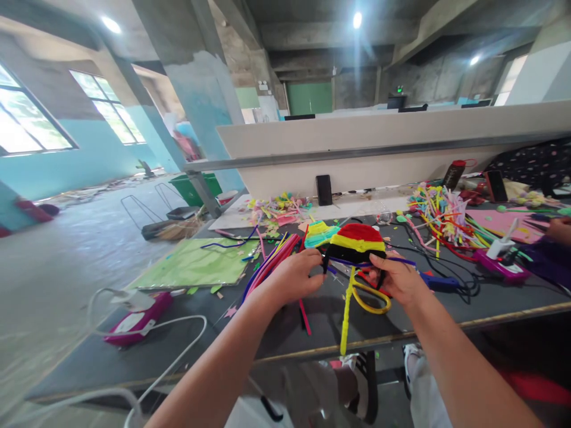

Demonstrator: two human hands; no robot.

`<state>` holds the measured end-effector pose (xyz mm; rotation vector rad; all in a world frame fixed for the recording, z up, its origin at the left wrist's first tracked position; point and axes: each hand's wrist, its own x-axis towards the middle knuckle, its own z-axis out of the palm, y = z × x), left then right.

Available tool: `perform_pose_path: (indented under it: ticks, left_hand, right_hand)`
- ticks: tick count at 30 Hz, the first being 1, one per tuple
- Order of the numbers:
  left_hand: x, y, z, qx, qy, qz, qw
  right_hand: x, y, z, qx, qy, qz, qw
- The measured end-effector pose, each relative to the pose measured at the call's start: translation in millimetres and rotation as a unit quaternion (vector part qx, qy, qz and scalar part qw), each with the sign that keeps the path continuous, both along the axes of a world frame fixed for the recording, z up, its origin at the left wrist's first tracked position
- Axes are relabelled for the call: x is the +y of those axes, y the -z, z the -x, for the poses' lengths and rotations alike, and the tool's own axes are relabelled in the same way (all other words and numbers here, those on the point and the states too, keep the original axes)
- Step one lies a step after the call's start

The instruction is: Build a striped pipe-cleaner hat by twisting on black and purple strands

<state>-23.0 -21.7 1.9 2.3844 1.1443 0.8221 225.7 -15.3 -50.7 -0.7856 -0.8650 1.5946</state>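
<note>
A striped piece (357, 242) with red, yellow and black bands is held up over the dark table. My left hand (298, 274) is closed at its left end, around a black strand. My right hand (395, 274) pinches the lower right edge, where another black strand hangs. Behind the piece's left side lies a teal and yellow piece (320, 233). A yellow fuzzy stick (347, 312) and yellow-handled scissors (372, 300) lie below it. Pink and purple sticks (271, 261) are beside my left hand.
A green sheet (196, 261) lies at the left, near a magenta power strip (138, 321) with a white cable. Colourful stick piles (446, 217), a second power strip (502, 266), a phone (323, 190) and a bottle (454, 174) stand farther back. Another person's hand (559, 230) is at far right.
</note>
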Motion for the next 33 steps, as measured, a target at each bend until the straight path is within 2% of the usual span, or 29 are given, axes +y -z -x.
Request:
perform_pose_path:
  ticks: [3,5,6,7,9,10,12,13,15,18,22,24,27,28,29,30,31,33]
  left_hand:
    - [6,4.3,8,-0.061,0.013,0.038,0.997]
    - [10,10.8,11,-0.155,0.019,0.136,0.978]
    - [11,15.3,12,-0.22,0.014,0.201,0.954]
    - [12,20.3,11,-0.289,0.006,0.27,0.918]
    - [15,30.4,9,-0.421,-0.015,0.393,0.818]
    - [16,34.6,6,-0.474,-0.023,0.43,0.768]
    - [18,39.8,0,-0.567,-0.028,0.444,0.694]
    - [19,40.6,-3,-0.605,-0.024,0.428,0.671]
    - [18,39.5,-9,-0.667,-0.013,0.375,0.644]
    - [13,39.4,-15,-0.694,0.011,0.315,0.647]
    - [0,55.6,-13,-0.662,0.037,0.328,0.673]
    - [-10,65.9,-12,-0.644,-0.022,0.312,0.698]
    - [-30,72.3,-19,-0.594,-0.175,0.143,0.772]
    - [-38,71.4,-24,-0.557,-0.198,0.109,0.799]
    - [-44,69.2,-31,-0.512,-0.194,0.122,0.828]
    - [-50,65.9,-39,-0.47,-0.177,0.166,0.849]
    - [-54,61.9,-47,-0.435,-0.162,0.218,0.858]
    - [-58,52.3,-63,-0.411,-0.167,0.308,0.842]
  right_hand:
    - [2,4.5,4,0.011,0.003,0.003,1.0]
    - [3,5.7,6,0.02,0.007,0.013,1.0]
    - [3,5.6,7,0.022,0.005,0.018,1.0]
    - [2,5.3,8,0.023,0.002,0.022,0.999]
    - [1,4.4,10,0.024,-0.006,0.027,0.999]
    - [1,4.2,11,0.027,-0.008,0.029,0.999]
    - [0,4.3,13,0.028,-0.011,0.03,0.999]
    - [0,4.6,14,0.025,-0.011,0.031,0.999]
    - [-1,5.3,16,0.015,-0.005,0.033,0.999]
    - [-1,5.3,16,0.01,0.019,0.039,0.999]
    - [-2,3.3,14,0.013,0.033,0.034,0.999]
    - [-2,2.8,14,0.008,0.039,0.024,0.999]
    - [-4,2.9,17,-0.013,0.062,0.011,0.998]
    - [-4,2.8,18,-0.024,0.072,0.006,0.997]
    - [-5,2.7,20,-0.035,0.084,0.001,0.996]
    - [-6,2.5,21,-0.047,0.093,-0.005,0.995]
    - [-8,2.1,23,-0.058,0.102,-0.009,0.993]
    - [-11,1.1,24,-0.078,0.112,-0.024,0.99]
